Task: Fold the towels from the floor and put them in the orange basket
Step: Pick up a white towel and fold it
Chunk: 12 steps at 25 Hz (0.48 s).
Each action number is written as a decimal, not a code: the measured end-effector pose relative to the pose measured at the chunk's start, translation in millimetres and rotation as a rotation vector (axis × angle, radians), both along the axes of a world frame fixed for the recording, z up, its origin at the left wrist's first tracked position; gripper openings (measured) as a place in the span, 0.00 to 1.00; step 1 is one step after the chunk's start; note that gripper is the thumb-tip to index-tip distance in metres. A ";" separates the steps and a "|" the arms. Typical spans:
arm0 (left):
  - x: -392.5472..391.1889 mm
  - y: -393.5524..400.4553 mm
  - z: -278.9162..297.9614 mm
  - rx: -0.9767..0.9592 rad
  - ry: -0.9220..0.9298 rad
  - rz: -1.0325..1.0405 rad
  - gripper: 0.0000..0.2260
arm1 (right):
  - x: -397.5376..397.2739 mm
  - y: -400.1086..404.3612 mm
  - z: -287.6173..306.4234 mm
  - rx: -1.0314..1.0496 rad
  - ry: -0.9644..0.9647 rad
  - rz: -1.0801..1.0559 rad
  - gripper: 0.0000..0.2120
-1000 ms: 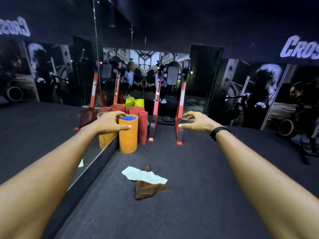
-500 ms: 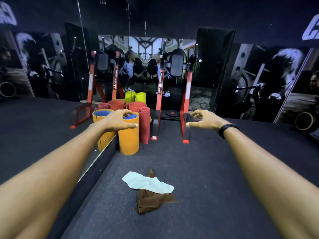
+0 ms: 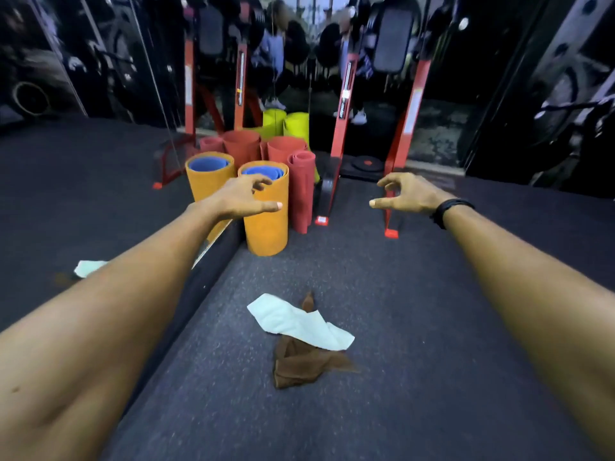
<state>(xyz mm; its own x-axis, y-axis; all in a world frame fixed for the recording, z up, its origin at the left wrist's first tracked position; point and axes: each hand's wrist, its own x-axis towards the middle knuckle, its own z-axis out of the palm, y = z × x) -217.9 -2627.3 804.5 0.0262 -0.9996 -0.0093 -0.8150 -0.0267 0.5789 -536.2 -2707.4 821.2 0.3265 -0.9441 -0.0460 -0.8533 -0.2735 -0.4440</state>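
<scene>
Two towels lie on the dark floor (image 3: 416, 294) in a loose heap: a white towel (image 3: 299, 322) draped across a brown towel (image 3: 304, 367), so the middle of the brown one is covered and only its peak and lower folds show. Both lie well in front of the orange rolled mat (image 3: 266, 214), which stands against a mirror (image 3: 100, 194). No basket can be made out from here.

Around that orange mat the count gets muddled by the glass. One orange roll with a blue lining, a narrow red roll (image 3: 302, 191) just beside it on its right, a wider red roll behind, and a yellow-green roll (image 3: 297, 126) further back; the matching shapes to its left look like reflections. A pale scrap low in the mirror (image 3: 88, 267) is partly cut off by the left forearm and is probably the white towel's reflection.

The left hand (image 3: 243, 197) hovers in front of the orange mat's rim, fingers loosely bent, thumb out, holding nothing. The right hand (image 3: 404, 194), with a black wristband (image 3: 447, 211), hangs well to the mat's right, fingers curved in a relaxed claw, also holding nothing. Two red uprights (image 3: 404, 141) of a rack stand behind it; their tops are cut off.
</scene>
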 end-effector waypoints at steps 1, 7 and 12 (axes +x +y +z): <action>1.9 -17.8 -15.7 0.031 0.005 -0.005 0.30 | 4.0 -15.9 -17.1 0.026 0.005 0.002 0.31; 23.5 -155.3 -137.5 0.223 0.101 -0.002 0.31 | 39.8 -138.4 -140.6 0.208 0.031 0.000 0.30; 36.1 -286.8 -241.4 0.428 0.139 -0.046 0.31 | 64.1 -248.9 -258.6 0.381 0.045 -0.107 0.28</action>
<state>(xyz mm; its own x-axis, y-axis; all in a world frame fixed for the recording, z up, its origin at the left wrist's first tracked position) -181.9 -2914.1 563.2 -0.0490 -0.9051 -0.4224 -0.7363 -0.2530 0.6275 -472.1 -2956.3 562.6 0.2166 -0.8855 -0.4111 -0.8889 -0.0047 -0.4581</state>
